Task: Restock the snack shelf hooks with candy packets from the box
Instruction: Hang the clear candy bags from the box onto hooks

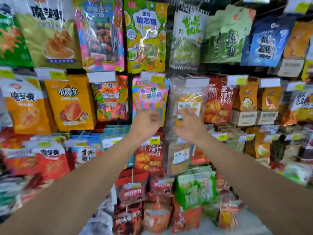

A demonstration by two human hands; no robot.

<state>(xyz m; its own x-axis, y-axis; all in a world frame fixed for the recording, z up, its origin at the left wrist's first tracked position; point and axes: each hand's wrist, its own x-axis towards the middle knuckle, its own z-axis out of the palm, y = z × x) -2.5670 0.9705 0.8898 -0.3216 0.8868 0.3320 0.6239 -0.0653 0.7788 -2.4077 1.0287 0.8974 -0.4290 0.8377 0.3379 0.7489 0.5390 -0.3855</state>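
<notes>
Left hand (146, 122) pinches the pink packet (150, 97) mid-frame, right hand (189, 124) fingers loose on the clear bag (188, 102); I'd steady both before letting go.

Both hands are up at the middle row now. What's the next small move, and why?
Probably ease the clear packet onto its hook. The right hand is against its lower part and the left hand is at the neighbouring pink packet, so it looks nearly placed; blur hides the hook and the exact grip.
</notes>
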